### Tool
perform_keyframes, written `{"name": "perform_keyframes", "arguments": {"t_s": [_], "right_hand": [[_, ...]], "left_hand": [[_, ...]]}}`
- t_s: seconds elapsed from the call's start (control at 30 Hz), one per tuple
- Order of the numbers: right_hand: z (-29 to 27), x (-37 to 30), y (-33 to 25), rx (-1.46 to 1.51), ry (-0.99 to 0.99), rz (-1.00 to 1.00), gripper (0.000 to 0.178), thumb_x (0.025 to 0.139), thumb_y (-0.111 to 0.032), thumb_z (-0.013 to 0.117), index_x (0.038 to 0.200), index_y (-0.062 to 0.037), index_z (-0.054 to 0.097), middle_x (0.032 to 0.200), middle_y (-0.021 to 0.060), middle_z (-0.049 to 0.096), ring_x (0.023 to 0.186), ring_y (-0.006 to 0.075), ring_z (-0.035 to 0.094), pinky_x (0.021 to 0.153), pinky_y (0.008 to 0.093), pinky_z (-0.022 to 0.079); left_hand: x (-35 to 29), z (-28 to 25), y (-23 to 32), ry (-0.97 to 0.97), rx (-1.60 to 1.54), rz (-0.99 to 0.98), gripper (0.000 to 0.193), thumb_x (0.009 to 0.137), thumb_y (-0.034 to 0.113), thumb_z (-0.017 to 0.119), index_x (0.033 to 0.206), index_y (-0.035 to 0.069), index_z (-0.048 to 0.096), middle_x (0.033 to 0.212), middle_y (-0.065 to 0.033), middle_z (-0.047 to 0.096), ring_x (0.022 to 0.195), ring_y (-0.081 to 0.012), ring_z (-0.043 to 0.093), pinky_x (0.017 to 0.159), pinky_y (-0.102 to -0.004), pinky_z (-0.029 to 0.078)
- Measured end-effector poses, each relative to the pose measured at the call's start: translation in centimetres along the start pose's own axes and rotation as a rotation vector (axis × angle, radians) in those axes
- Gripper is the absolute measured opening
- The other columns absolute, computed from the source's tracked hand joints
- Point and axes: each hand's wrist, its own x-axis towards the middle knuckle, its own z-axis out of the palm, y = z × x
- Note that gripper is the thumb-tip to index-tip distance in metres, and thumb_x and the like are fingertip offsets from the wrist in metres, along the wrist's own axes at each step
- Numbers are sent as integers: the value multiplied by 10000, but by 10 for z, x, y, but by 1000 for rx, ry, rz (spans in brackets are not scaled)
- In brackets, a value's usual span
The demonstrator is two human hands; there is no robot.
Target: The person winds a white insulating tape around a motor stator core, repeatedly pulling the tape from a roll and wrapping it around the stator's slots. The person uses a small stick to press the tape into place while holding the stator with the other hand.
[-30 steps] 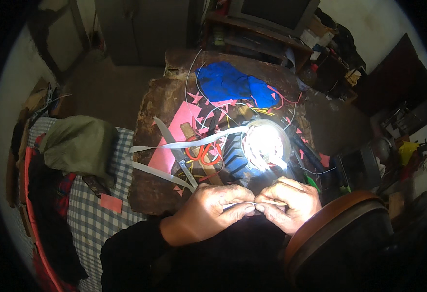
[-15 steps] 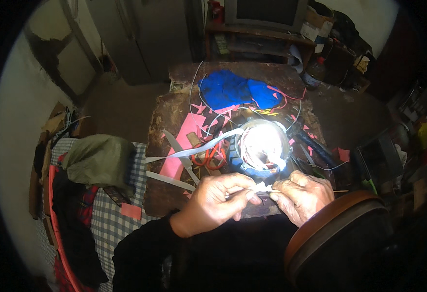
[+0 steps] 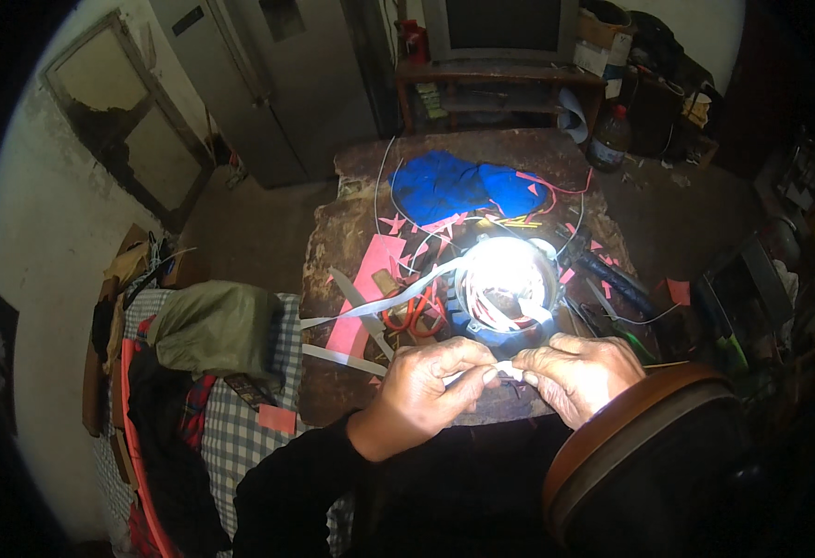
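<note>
A small white piece is pinched between the fingertips of the left hand and the right hand — brightly lit, held roughly level, its ends covered by the fingers. A thin yellowish stick is held in the right hand, its bare end seen beyond the outer side, lying nearly horizontal. By the left hand, a flat white band is seen, slanted down toward the knuckles; whether it is joined to the pinched piece cannot be told.
</note>
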Motion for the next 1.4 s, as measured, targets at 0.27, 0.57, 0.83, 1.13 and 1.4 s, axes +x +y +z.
{"name": "perform_keyframes", "arguments": {"t_s": [0.27,0.57,0.83,1.13,1.4], "right_hand": [[11,18,5,18,45,-38,213,940,-90,696,1153,-101,703,877,176,702,741,425,705,664,535,565],[44,96,72,-252,-34,187,220,964,-257,671,1002,-128,846,881,145,794,845,340,776,777,471,612],[79,107,88,-126,40,115,211,935,-322,707,983,-169,844,854,105,800,769,302,775,737,417,615],[62,100,63,-427,52,86,194,933,-297,692,983,-166,826,868,142,785,791,343,773,740,452,613],[70,107,66,-199,-13,175,203,949,-245,694,1024,-107,822,925,166,799,841,329,795,785,436,632]], "left_hand": [[15,-7,-14,62,61,40,112,1045,33,720,1147,-6,745,970,-64,782,755,-76,702,647,-255,587],[-1,-15,-25,156,431,10,175,974,143,794,1092,25,742,869,-166,765,761,-309,750,655,-418,581],[-28,-7,-13,100,487,256,211,960,118,779,1133,10,723,887,-180,758,764,-382,754,678,-459,602],[7,-5,-14,111,368,257,246,1003,106,734,1232,19,727,945,-210,771,826,-406,758,723,-474,607],[20,7,-29,120,361,297,250,1001,76,731,1241,6,730,948,-225,769,831,-398,769,720,-465,606]]}}
